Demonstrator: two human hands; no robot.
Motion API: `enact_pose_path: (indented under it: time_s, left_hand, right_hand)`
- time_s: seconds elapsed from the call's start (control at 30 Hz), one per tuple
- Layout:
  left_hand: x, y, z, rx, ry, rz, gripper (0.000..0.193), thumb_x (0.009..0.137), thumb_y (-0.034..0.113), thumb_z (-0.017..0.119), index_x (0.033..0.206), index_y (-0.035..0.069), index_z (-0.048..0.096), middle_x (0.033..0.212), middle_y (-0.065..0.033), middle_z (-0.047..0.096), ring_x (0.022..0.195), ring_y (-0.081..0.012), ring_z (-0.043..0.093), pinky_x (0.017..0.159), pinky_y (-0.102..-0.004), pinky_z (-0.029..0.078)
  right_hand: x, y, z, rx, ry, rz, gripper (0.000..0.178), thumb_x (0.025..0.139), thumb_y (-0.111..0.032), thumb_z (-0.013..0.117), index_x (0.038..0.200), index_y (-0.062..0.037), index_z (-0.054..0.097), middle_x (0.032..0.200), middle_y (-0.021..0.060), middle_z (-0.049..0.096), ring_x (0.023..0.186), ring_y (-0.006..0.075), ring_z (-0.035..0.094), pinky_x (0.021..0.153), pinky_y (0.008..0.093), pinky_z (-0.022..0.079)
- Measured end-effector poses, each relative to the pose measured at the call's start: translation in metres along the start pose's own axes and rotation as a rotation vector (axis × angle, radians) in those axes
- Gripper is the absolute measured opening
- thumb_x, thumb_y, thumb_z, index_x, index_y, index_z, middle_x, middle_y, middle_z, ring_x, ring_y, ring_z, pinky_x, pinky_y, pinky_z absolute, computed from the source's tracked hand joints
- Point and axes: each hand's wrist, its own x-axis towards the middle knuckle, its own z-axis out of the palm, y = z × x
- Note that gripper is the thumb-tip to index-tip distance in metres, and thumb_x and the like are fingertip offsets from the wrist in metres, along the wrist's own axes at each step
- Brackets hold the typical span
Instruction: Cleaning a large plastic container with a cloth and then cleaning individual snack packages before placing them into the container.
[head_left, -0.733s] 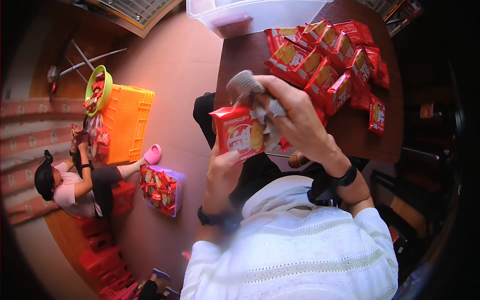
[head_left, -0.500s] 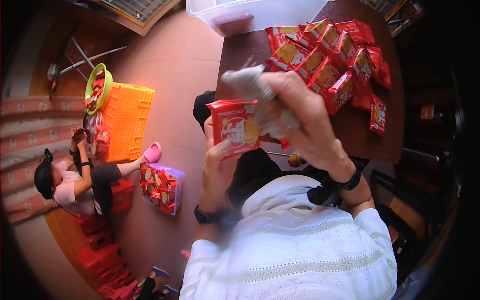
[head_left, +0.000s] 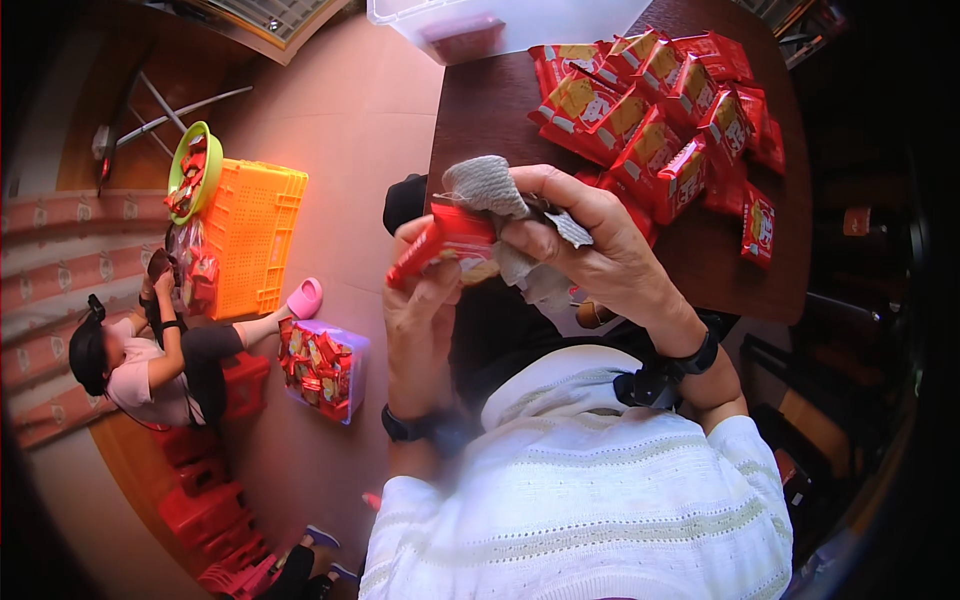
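Red packet (head_left: pixel 432 248), glossy, with a yellowish patch on its front, held up in the air over the person's lap, by the near left corner of the table as seen from above. Tilted, its face turned partly away.

Left hand (head_left: pixel 422 295) closed on it: thumb on the near face, fingers behind, mostly hidden. Right hand (head_left: pixel 585 225) pinches a crumpled grey cloth (head_left: pixel 488 187) between thumb and bent fingers; loose folds hang below and poke out past the knuckles. Cloth overlaps the packet's right end; how firmly it presses, cannot tell.

Dark bands on both wrists. White knitted top (head_left: pixel 600 490) with pale stripes.

Beyond the hands, dark brown table (head_left: pixel 485 115). Heap of similar packets (head_left: pixel 650 115) on it, stacked at odd angles; a single packet (head_left: pixel 757 228) lies near the right edge. Translucent tub (head_left: pixel 565 25) at the far left corner, something red inside.

Off to the left, well apart: a seated co-worker (head_left: pixel 148 375) in dark cap and pale pink shirt, both hands raised near an orange crate (head_left: pixel 262 235). Green basin (head_left: pixel 214 170) of packets on the crate. Purplish tub (head_left: pixel 358 375), packet-filled, on the floor near a pink shoe (head_left: pixel 305 298).
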Motion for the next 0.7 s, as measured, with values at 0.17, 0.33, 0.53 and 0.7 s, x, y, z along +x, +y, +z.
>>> enact_pose_path:
  time_s: [0.17,0.33,0.53,0.7]
  left_hand:
    - [0.013,-0.007,-0.008,-0.026,0.145,0.135,0.037,0.087,0.008,0.069,0.12,0.007,0.051,0.11,-0.0052,0.061,0.102,-0.0114,0.058,0.089,-0.0261,0.046]
    - [0.013,-0.015,-0.011,0.01,0.154,0.181,0.041,0.085,0.007,0.071,0.121,0.007,0.051,0.112,-0.0059,0.061,0.104,-0.0131,0.058,0.092,-0.0276,0.046]
    - [0.019,-0.013,-0.004,0.091,0.144,0.125,0.051,0.085,0.013,0.073,0.128,0.007,0.046,0.118,-0.0086,0.058,0.112,-0.0149,0.054,0.095,-0.0293,0.045]
    - [0.02,-0.011,0.0,-0.017,0.116,0.077,0.065,0.096,0.051,0.047,0.14,0.007,0.03,0.136,-0.0129,0.045,0.122,-0.0226,0.05,0.101,-0.0375,0.042]
  right_hand:
    - [0.002,0.008,0.003,-0.085,0.035,-0.12,0.031,0.086,-0.006,0.065,0.116,-0.0009,0.056,0.095,0.0075,0.062,0.085,0.0119,0.061,0.073,0.0266,0.051]
    - [0.002,0.007,0.003,-0.184,0.067,-0.119,0.03,0.08,-0.001,0.065,0.109,-0.0004,0.057,0.091,0.0071,0.059,0.082,0.014,0.062,0.07,0.0272,0.051]
    - [0.004,0.014,0.007,-0.314,0.109,-0.24,0.035,0.07,0.002,0.07,0.103,-0.0025,0.057,0.091,0.0105,0.055,0.081,0.0247,0.061,0.068,0.0344,0.051]
    - [0.003,0.016,0.016,-0.669,0.231,-0.482,0.042,0.062,-0.006,0.08,0.098,-0.0081,0.058,0.091,0.0096,0.055,0.085,0.0306,0.057,0.07,0.0382,0.049]
